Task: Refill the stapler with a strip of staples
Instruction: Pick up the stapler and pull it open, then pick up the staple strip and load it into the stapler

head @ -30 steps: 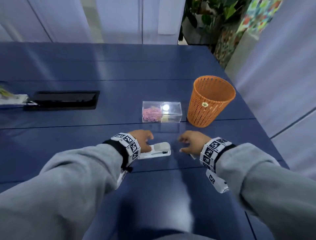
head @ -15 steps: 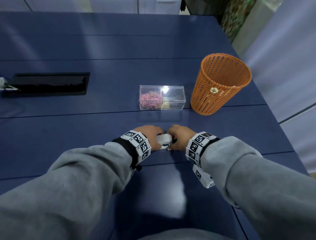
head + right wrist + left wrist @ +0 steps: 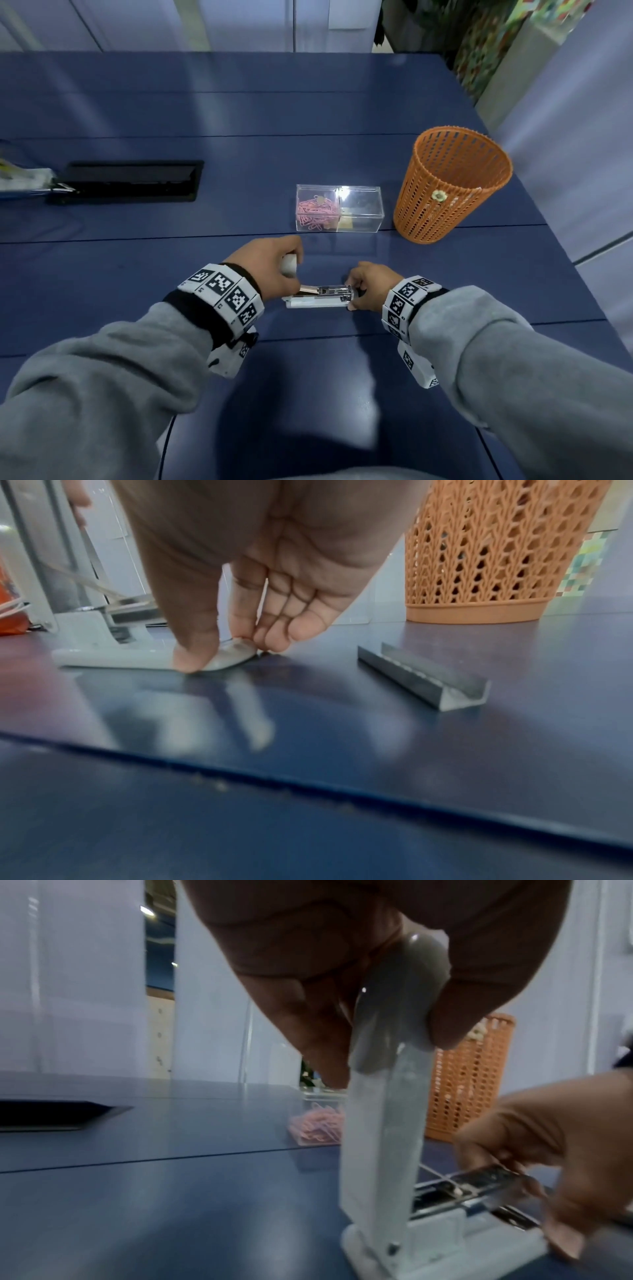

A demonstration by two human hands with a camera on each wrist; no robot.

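A white stapler [image 3: 318,298] lies on the blue table [image 3: 308,377] between my hands, its base flat and the metal magazine [image 3: 479,1177] exposed. My left hand [image 3: 291,265] pinches the tip of the stapler's white cover [image 3: 383,1123] and holds it swung up, almost vertical. My right hand [image 3: 354,298] pinches the front end of the base [image 3: 137,656] between thumb and fingers and keeps it down. A grey strip of staples [image 3: 424,680] lies loose on the table just right of my right hand [image 3: 232,647], legs up.
A clear box [image 3: 339,209] with pink paper clips stands behind the stapler. An orange mesh basket [image 3: 452,185] is at the back right, near the table's right edge. A black recessed hatch [image 3: 126,181] sits at the far left.
My right hand came left and took hold of the stapler's front end. My left hand swung the cover up from flat to upright, which opened the magazine.
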